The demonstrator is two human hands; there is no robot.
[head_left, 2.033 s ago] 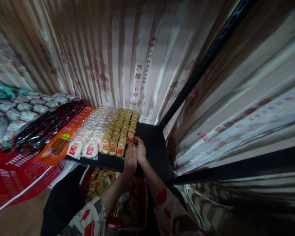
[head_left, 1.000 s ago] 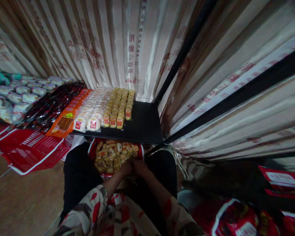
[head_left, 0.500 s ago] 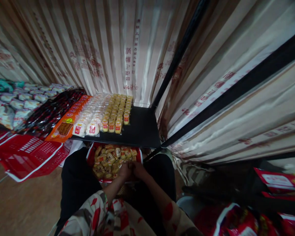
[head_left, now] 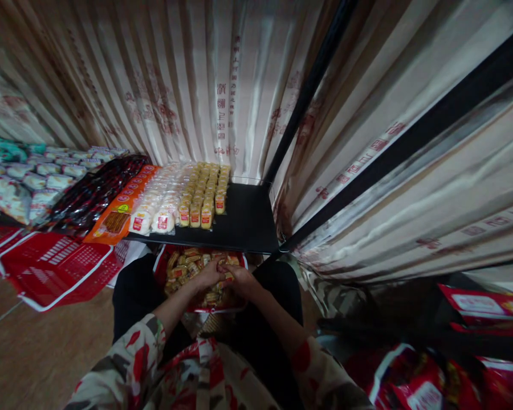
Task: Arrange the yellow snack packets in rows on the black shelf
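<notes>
Between my knees, a red basket point(head_left: 158, 267) holds many small wrapped snack packs point(head_left: 182, 273) with yellowish contents. Over these packs my left hand point(head_left: 210, 274) reaches in from the left, its fingers bent inward. My right hand point(head_left: 241, 279) comes from the other side, and the fingertips of both hands meet above the middle of the basket. The fingers look closed together, but dim light and overlap hide what they hold, if anything. Just beyond the basket is a black shelf point(head_left: 251, 219), bearing rows of yellow packaged cakes point(head_left: 203, 193) with red labels.
Left of the yellow rows lie white round packs point(head_left: 154, 196), an orange bag point(head_left: 115, 213), dark glossy packs point(head_left: 98, 191) and white packets point(head_left: 38, 173). Another red basket point(head_left: 64, 265) stands on the floor at left. Black poles point(head_left: 308, 102) and pleated curtains point(head_left: 188, 74) bound the shelf.
My hands have moved forward, away from my body, deeper over the basket. They were clasped close together near its front rim; now the wrists are wider apart. The view has shifted slightly.
</notes>
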